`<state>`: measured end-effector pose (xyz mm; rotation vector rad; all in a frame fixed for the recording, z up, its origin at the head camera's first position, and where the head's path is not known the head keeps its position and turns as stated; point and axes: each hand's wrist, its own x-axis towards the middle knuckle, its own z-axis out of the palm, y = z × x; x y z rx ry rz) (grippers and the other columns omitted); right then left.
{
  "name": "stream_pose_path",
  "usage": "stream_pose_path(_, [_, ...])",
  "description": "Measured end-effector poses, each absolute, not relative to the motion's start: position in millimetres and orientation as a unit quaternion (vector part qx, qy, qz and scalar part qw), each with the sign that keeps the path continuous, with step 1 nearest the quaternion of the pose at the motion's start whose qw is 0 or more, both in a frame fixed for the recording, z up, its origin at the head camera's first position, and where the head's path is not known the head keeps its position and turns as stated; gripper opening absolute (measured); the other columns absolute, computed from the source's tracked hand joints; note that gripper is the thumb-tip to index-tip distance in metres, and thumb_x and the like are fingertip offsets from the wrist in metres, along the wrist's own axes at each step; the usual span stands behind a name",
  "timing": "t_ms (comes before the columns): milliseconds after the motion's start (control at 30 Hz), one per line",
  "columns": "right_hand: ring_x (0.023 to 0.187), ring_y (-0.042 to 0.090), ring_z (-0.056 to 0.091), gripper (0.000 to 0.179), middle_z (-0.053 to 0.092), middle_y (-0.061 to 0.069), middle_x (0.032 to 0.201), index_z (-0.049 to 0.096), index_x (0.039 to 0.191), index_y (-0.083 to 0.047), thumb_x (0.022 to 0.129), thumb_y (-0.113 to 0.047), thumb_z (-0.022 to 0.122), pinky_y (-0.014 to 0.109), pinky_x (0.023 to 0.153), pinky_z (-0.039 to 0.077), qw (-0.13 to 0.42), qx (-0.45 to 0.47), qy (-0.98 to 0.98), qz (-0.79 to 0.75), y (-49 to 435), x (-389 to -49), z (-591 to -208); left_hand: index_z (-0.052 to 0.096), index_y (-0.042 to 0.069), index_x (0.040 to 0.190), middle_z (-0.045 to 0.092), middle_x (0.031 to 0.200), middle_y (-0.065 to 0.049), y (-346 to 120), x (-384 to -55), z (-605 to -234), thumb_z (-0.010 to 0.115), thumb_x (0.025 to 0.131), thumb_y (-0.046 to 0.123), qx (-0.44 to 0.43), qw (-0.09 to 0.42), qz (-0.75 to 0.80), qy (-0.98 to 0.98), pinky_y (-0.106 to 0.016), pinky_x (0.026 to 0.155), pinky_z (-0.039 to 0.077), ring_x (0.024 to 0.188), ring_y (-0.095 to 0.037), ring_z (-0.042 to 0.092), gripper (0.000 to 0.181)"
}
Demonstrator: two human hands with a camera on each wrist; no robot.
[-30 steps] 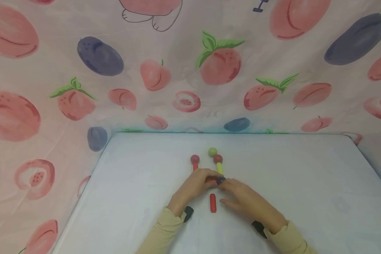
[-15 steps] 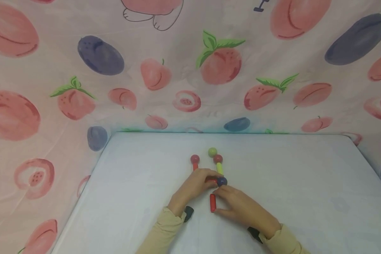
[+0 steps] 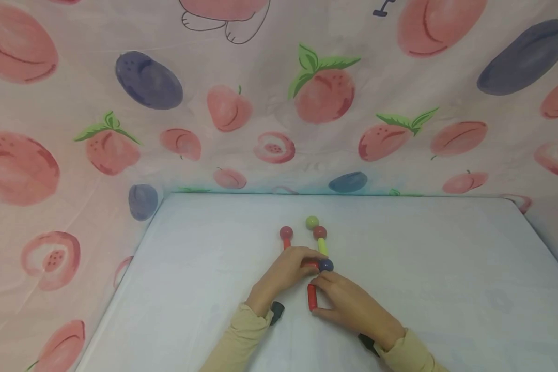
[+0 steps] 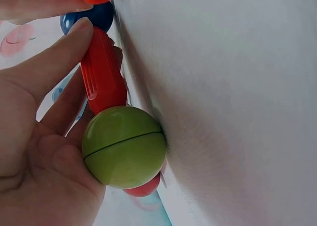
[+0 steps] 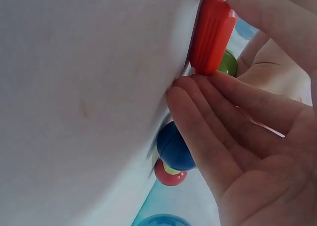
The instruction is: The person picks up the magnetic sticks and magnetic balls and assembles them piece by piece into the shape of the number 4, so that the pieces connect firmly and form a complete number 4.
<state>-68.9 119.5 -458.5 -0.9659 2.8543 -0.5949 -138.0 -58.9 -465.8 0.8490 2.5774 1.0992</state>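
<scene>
My left hand (image 3: 285, 271) pinches a ridged red magnetic stick (image 4: 104, 72) that lies between a green ball (image 4: 124, 146) and a blue ball (image 3: 326, 265). The green ball sits beside my palm in the left wrist view and is covered by that hand in the head view. My right hand (image 3: 355, 305) pinches a second red magnetic stick (image 5: 213, 32) end to end, thumb at the near end and fingertips at the far end. This stick lies just below the blue ball in the head view, apart from it.
Beyond the hands, a yellow stick (image 3: 323, 247) runs from near the blue ball to a dark red ball (image 3: 320, 233). A light green ball (image 3: 312, 222) lies beside it. Farther left, another red ball (image 3: 286, 233) tops a red stick (image 3: 287, 243). All lie on a white table (image 3: 446, 268).
My right hand has moved from the blue ball down to the loose red stick and taken its ends between thumb and fingers. My left hand has kept its place.
</scene>
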Motion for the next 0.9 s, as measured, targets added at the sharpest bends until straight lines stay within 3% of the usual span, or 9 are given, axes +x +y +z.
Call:
stream_pose_path(533, [0.098, 0.012, 0.061, 0.046, 0.063, 0.0, 0.105, 0.067, 0.109, -0.006, 0.076, -0.032, 0.085, 0.033, 0.089, 0.055, 0.037, -0.311, 0.928, -0.202, 123, -71, -460, 0.072, 0.018, 0.121, 0.073, 0.114, 0.007, -58, -137, -464, 0.073, 0.088, 0.011, 0.276, 0.118, 0.383, 0.874, -0.022, 0.1, 0.048, 0.11, -0.006, 0.065, 0.034])
stream_pose_path(900, [0.105, 0.015, 0.061, 0.047, 0.064, 0.002, 0.11, 0.064, 0.113, -0.006, 0.076, -0.026, 0.084, 0.037, 0.094, 0.054, 0.04, -0.284, 0.935, -0.207, 134, -73, -457, 0.072, 0.015, 0.12, 0.074, 0.114, 0.005, -58, -138, -464, 0.074, 0.088, 0.01, 0.292, 0.108, 0.382, 0.87, -0.023, 0.101, 0.048, 0.112, -0.008, 0.065, 0.033])
